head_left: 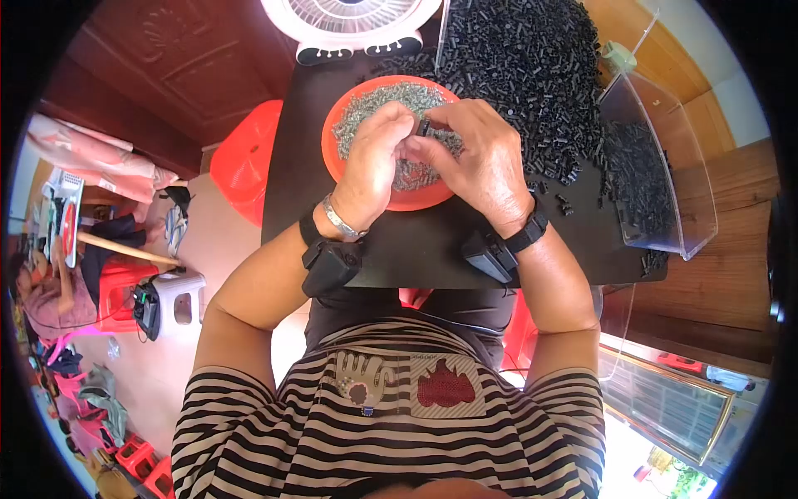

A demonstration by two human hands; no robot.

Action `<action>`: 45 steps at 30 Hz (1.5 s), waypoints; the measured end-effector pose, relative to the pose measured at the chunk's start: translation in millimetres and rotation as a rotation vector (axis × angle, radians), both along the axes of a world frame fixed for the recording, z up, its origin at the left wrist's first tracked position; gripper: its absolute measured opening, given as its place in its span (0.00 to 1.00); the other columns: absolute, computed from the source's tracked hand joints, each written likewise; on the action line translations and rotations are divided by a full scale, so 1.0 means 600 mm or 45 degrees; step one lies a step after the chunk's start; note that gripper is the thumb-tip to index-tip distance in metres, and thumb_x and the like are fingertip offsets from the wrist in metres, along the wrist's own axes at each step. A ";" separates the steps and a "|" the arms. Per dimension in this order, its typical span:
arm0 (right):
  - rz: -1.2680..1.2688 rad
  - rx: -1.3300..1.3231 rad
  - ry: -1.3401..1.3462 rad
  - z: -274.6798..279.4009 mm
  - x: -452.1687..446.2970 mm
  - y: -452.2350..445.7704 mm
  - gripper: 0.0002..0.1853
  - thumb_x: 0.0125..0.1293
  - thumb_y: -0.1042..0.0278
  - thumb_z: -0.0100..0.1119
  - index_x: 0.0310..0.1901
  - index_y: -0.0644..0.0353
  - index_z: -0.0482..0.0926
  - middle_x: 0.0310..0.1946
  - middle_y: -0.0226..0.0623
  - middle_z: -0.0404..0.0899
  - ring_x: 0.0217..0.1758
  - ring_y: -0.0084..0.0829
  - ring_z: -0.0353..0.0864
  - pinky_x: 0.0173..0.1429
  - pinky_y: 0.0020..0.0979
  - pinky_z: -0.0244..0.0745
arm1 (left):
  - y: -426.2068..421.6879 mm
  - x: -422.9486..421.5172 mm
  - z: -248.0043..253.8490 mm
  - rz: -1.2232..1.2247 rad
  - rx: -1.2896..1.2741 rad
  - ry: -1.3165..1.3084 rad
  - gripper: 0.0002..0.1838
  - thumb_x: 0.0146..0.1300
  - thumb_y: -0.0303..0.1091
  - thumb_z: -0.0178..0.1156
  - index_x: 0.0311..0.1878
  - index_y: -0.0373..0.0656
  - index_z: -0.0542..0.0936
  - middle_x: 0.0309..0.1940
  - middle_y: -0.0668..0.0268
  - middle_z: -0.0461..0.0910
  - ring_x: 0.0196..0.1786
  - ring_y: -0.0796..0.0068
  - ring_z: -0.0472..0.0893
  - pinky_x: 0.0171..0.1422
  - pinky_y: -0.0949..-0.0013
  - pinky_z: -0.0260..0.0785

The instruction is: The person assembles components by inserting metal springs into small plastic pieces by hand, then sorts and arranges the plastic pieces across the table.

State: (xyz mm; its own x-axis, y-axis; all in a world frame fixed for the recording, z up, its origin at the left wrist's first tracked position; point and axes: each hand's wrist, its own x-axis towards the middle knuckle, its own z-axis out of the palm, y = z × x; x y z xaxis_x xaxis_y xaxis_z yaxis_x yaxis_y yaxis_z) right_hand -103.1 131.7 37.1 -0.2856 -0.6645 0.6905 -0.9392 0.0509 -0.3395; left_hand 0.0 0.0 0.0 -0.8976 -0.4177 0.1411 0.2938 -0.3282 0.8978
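Observation:
Over a red-orange bowl (413,201) filled with small silvery pieces (352,121), my two hands meet. My right hand (485,150) is closed, with thumb and fingers pinched at a small black cylindrical part (423,127). From the other side my left hand (376,152) comes close against it, its fingers curled inward. Whatever the left fingertips grip is too small and too covered to make out.
A large heap of similar black parts (524,75) spreads over the dark table (407,254) beyond the bowl. At right stands a clear bin (694,200) holding more. A fan (353,21) stands behind, a red stool (249,162) at left. Another person (62,291) sits far left.

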 end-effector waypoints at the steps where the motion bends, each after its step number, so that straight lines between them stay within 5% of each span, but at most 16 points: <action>1: 0.019 -0.013 0.003 0.001 0.002 0.000 0.16 0.52 0.63 0.76 0.41 0.59 0.83 0.36 0.41 0.84 0.41 0.44 0.84 0.44 0.39 0.81 | -0.002 0.001 0.001 0.031 -0.003 0.027 0.11 0.72 0.41 0.52 0.38 0.44 0.74 0.35 0.71 0.73 0.38 0.79 0.76 0.50 0.69 0.71; 17: 0.082 -0.006 0.022 0.003 0.001 0.005 0.14 0.53 0.68 0.74 0.40 0.59 0.83 0.33 0.41 0.83 0.38 0.45 0.84 0.43 0.40 0.81 | 0.002 -0.002 0.002 0.024 -0.092 0.016 0.08 0.69 0.36 0.54 0.35 0.43 0.76 0.31 0.71 0.77 0.36 0.82 0.78 0.44 0.72 0.71; 20: 0.105 -0.018 0.035 -0.001 -0.002 0.002 0.13 0.53 0.68 0.74 0.40 0.59 0.83 0.33 0.41 0.83 0.36 0.45 0.83 0.41 0.41 0.80 | -0.008 0.000 -0.003 -0.076 -0.085 -0.005 0.08 0.71 0.36 0.54 0.40 0.42 0.75 0.35 0.71 0.78 0.40 0.80 0.78 0.50 0.74 0.68; 29: -0.064 -0.208 0.082 -0.001 -0.040 0.002 0.13 0.57 0.63 0.73 0.40 0.60 0.83 0.34 0.40 0.84 0.40 0.44 0.83 0.44 0.40 0.80 | -0.012 0.012 0.038 0.196 -0.319 0.117 0.09 0.74 0.34 0.52 0.43 0.38 0.77 0.38 0.64 0.79 0.41 0.73 0.80 0.49 0.68 0.74; 36: -0.102 -0.210 0.077 -0.008 -0.049 0.007 0.14 0.57 0.66 0.74 0.43 0.61 0.84 0.34 0.38 0.85 0.39 0.39 0.85 0.45 0.37 0.81 | 0.064 0.124 0.196 -0.051 -0.749 0.582 0.12 0.72 0.36 0.48 0.44 0.37 0.76 0.42 0.52 0.76 0.40 0.63 0.77 0.48 0.63 0.71; 40: -0.125 -0.138 0.033 -0.007 -0.049 0.012 0.15 0.57 0.64 0.73 0.43 0.61 0.84 0.34 0.38 0.85 0.40 0.40 0.85 0.46 0.37 0.82 | 0.131 0.206 0.224 -0.049 -0.473 1.183 0.09 0.72 0.34 0.52 0.42 0.39 0.78 0.47 0.53 0.76 0.40 0.61 0.78 0.41 0.67 0.72; 45: -0.130 -0.108 0.024 -0.004 -0.053 0.011 0.15 0.58 0.64 0.72 0.44 0.62 0.84 0.34 0.39 0.85 0.40 0.40 0.85 0.46 0.38 0.81 | 0.148 0.246 0.243 -0.537 -0.328 1.382 0.01 0.71 0.28 0.55 0.43 0.42 0.76 0.53 0.55 0.76 0.50 0.58 0.79 0.49 0.66 0.77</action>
State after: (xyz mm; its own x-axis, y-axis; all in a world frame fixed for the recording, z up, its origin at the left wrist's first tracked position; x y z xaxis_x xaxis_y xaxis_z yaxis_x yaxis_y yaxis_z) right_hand -134.6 138.6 34.6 -0.3354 -0.5715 0.7489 -0.9368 0.1182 -0.3294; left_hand 147.8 88.6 145.5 -0.3169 0.0335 0.9479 0.8527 -0.4277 0.3001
